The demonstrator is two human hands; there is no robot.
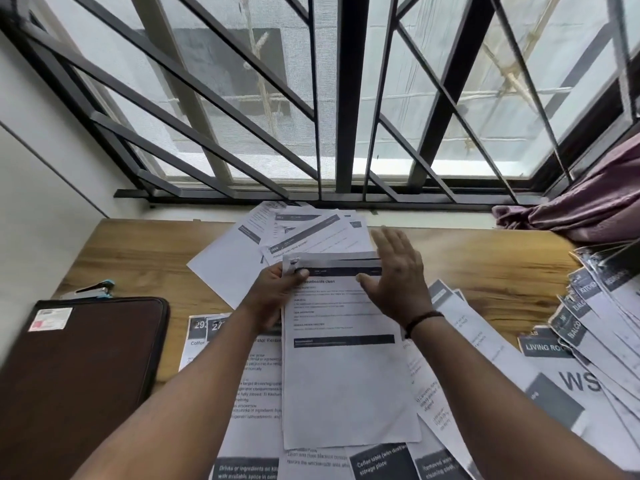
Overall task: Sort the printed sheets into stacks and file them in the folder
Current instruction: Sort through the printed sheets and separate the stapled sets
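Note:
My left hand (pixel 277 289) pinches the top left corner of a thin bundle of printed sheets (pixel 343 375), thumb on the dark header band. The bundle is lifted over the middle of the wooden desk (pixel 502 271). My right hand (pixel 394 271) stands against the bundle's right edge with straight fingers. A fanned pile of sheets (pixel 294 233) lies behind the bundle, near the window. More sheets (pixel 252 393) lie underneath at the front. A dark brown folder (pixel 79 368) lies closed at the left.
A stapler (pixel 93 291) sits just behind the folder. Overlapping sheets with dark labels (pixel 595 306) are spread along the right edge of the desk. A purple curtain (pixel 588 206) bunches at the back right. Window bars (pixel 349 98) rise behind the desk.

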